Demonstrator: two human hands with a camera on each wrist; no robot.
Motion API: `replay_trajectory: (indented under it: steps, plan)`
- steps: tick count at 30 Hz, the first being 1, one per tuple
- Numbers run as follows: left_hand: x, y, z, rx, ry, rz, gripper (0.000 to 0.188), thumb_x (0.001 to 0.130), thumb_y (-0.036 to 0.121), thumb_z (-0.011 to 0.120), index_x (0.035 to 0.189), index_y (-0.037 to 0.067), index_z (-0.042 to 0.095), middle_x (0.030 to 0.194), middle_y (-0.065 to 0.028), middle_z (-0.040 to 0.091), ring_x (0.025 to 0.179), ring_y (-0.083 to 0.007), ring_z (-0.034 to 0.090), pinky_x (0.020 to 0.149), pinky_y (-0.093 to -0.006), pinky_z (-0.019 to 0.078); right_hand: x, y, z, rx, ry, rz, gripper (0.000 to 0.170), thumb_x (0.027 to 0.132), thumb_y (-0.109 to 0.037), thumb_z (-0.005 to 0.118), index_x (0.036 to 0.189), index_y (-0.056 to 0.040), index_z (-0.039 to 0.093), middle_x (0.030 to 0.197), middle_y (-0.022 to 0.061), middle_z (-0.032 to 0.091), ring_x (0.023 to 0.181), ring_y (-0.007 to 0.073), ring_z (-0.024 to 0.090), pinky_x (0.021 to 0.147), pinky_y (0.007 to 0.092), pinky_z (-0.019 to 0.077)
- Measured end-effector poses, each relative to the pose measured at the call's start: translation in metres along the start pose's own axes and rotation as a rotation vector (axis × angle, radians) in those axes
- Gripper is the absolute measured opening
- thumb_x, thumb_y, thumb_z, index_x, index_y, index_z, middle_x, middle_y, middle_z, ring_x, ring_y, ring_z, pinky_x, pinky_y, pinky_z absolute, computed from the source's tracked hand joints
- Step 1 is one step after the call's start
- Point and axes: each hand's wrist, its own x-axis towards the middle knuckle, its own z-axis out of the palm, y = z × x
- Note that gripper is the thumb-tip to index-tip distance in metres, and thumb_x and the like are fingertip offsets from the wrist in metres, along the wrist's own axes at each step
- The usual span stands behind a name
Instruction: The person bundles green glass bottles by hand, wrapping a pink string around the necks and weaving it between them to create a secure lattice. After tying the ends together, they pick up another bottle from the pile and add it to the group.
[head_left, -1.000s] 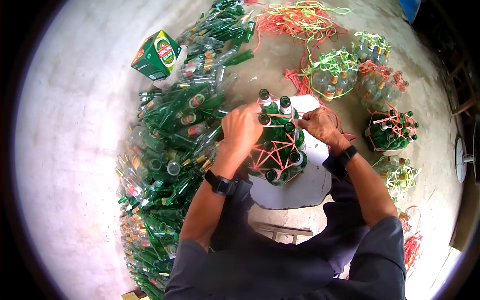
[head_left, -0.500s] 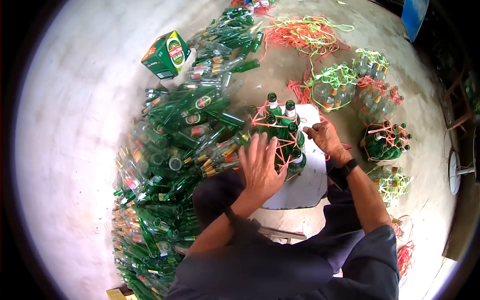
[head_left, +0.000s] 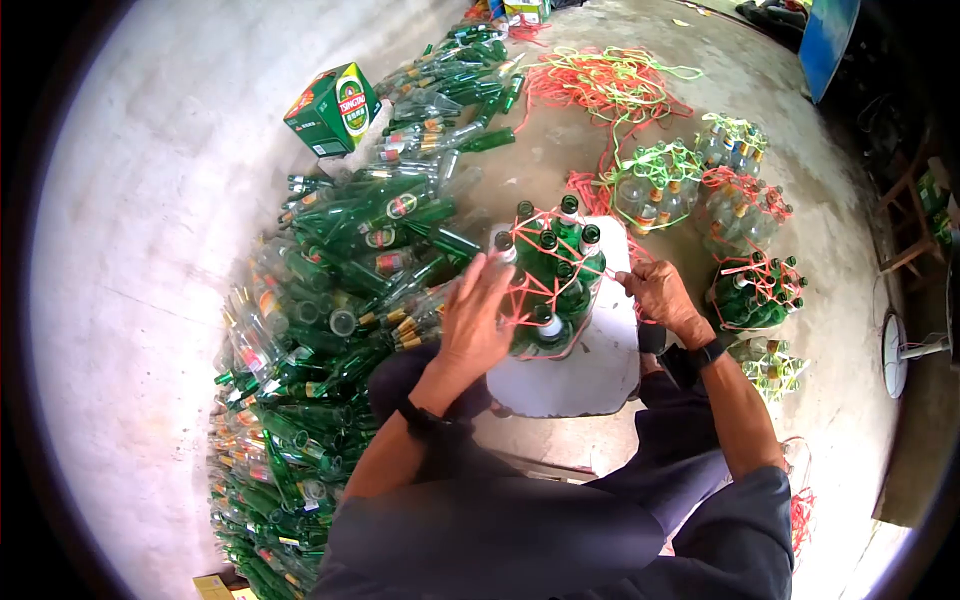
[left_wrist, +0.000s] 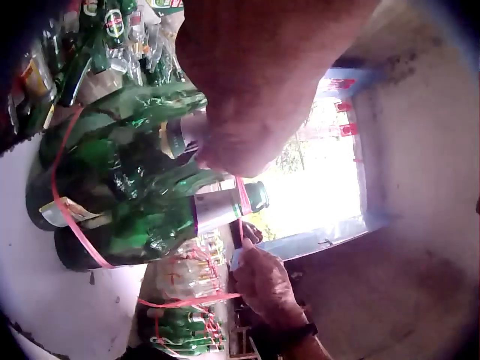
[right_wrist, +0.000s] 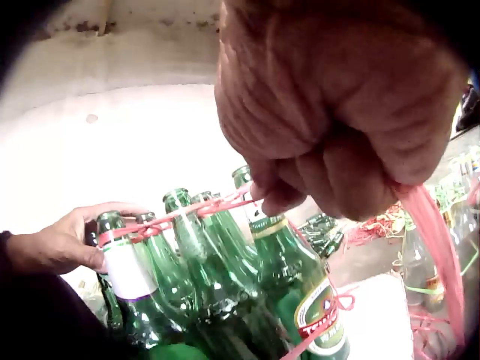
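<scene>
A bundle of green bottles stands upright on a white stool top, pink twine wound about the necks and around the bodies. At the bundle's left side, the left hand rests against the bottle necks, fingers extended; in the right wrist view this hand touches the necks with thumb and fingers. Right of the bundle, the right hand pinches the twine with curled fingers. Seen from the right wrist, that hand has a twine end stretched to the necks and a strand trailing down.
A large heap of loose bottles lies left. Tied bottle bundles stand on the floor at right. A tangle of red and green twine lies beyond the stool. A green carton sits at upper left, a fan at far right.
The left hand has moved from above the necks, down and then to the bundle's left side. The right hand keeps the twine and has shifted slightly right and down. The bundle has turned a little.
</scene>
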Motion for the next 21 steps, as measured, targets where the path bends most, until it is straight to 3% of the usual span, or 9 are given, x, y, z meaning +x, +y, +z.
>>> replay_trajectory:
  steps: [4, 6, 8, 12, 14, 15, 16, 18, 21]
  plan:
    - [0.000, -0.023, -0.003, -0.015, 0.004, -0.176, 0.074, 0.073, 0.000, 0.072, 0.143, 0.009, 0.051, 0.143, -0.0179, 0.056, 0.140, -0.0387, 0.043, 0.108, -0.0494, 0.0380, -0.003, -0.009, -0.010, -0.035, -0.126, -0.042, 0.035, 0.093, -0.023, 0.070, 0.071, 0.0030, 0.065, 0.056, 0.0104, 0.052, 0.052, 0.0133, 0.047, 0.052, 0.0364, 0.0417]
    - [0.000, -0.035, 0.003, 0.068, -0.015, -0.112, 0.074, 0.072, -0.004, 0.068, 0.143, 0.010, 0.052, 0.139, -0.0216, 0.058, 0.133, -0.0419, 0.049, 0.106, -0.0491, 0.0413, -0.004, -0.006, -0.013, -0.113, -0.183, -0.063, 0.031, 0.093, -0.021, 0.069, 0.073, 0.0021, 0.067, 0.058, 0.0110, 0.054, 0.051, 0.0151, 0.048, 0.052, 0.0370, 0.0421]
    - [0.001, -0.038, 0.006, -0.054, -0.001, -0.120, 0.074, 0.071, -0.007, 0.064, 0.142, 0.009, 0.052, 0.133, -0.0233, 0.060, 0.126, -0.0437, 0.053, 0.105, -0.0489, 0.0438, -0.007, -0.002, -0.011, -0.236, -0.184, -0.293, 0.020, 0.092, -0.015, 0.068, 0.079, 0.0007, 0.069, 0.060, 0.0104, 0.055, 0.051, 0.0202, 0.052, 0.050, 0.0370, 0.0420]
    - [0.001, -0.039, 0.007, -0.090, -0.003, -0.113, 0.073, 0.070, -0.009, 0.061, 0.141, 0.005, 0.050, 0.132, -0.0218, 0.060, 0.127, -0.0455, 0.052, 0.106, -0.0500, 0.0431, -0.020, -0.019, -0.016, -0.303, -0.273, -0.241, 0.015, 0.091, -0.012, 0.067, 0.082, 0.0000, 0.069, 0.063, 0.0110, 0.054, 0.051, 0.0248, 0.053, 0.050, 0.0386, 0.0426]
    - [0.000, -0.022, -0.001, -0.020, 0.047, -0.106, 0.071, 0.070, -0.007, 0.062, 0.140, 0.004, 0.051, 0.133, -0.0210, 0.060, 0.130, -0.0460, 0.050, 0.107, -0.0519, 0.0403, -0.027, -0.019, -0.013, -0.442, -0.141, -0.517, 0.019, 0.090, -0.011, 0.067, 0.078, 0.0020, 0.065, 0.063, 0.0129, 0.054, 0.052, 0.0265, 0.054, 0.050, 0.0402, 0.0431]
    - [0.000, -0.009, -0.007, 0.054, 0.096, -0.100, 0.070, 0.070, -0.006, 0.063, 0.138, 0.003, 0.052, 0.134, -0.0201, 0.059, 0.132, -0.0466, 0.047, 0.109, -0.0537, 0.0375, -0.031, -0.019, -0.012, -0.426, -0.103, -0.518, 0.025, 0.092, -0.012, 0.066, 0.073, 0.0039, 0.061, 0.064, 0.0179, 0.056, 0.054, 0.0334, 0.056, 0.051, 0.0432, 0.0440]
    - [0.000, 0.005, -0.014, 0.187, 0.099, -0.062, 0.064, 0.071, -0.003, 0.065, 0.134, 0.003, 0.055, 0.134, -0.0168, 0.059, 0.134, -0.0437, 0.046, 0.109, -0.0555, 0.0329, -0.035, -0.022, -0.014, -0.429, -0.104, -0.517, 0.025, 0.092, -0.012, 0.066, 0.073, 0.0039, 0.061, 0.064, 0.0179, 0.056, 0.054, 0.0334, 0.056, 0.051, 0.0432, 0.0440]
    - [-0.002, 0.039, -0.023, 0.137, 0.197, 0.050, 0.060, 0.072, -0.002, 0.066, 0.131, 0.003, 0.058, 0.134, -0.0151, 0.060, 0.130, -0.0377, 0.050, 0.108, -0.0548, 0.0328, -0.044, -0.040, -0.021, -0.394, -0.097, -0.398, 0.029, 0.092, -0.012, 0.067, 0.071, 0.0046, 0.059, 0.064, 0.0224, 0.056, 0.056, 0.0407, 0.056, 0.051, 0.0454, 0.0439]
    - [0.000, 0.076, -0.006, -0.221, 0.146, 0.157, 0.059, 0.076, 0.002, 0.070, 0.133, 0.001, 0.056, 0.135, -0.0178, 0.060, 0.121, -0.0355, 0.057, 0.100, -0.0461, 0.0433, -0.059, -0.070, -0.030, -0.376, -0.036, -0.318, 0.029, 0.092, -0.012, 0.068, 0.070, 0.0036, 0.059, 0.064, 0.0241, 0.056, 0.058, 0.0448, 0.055, 0.052, 0.0471, 0.0444]
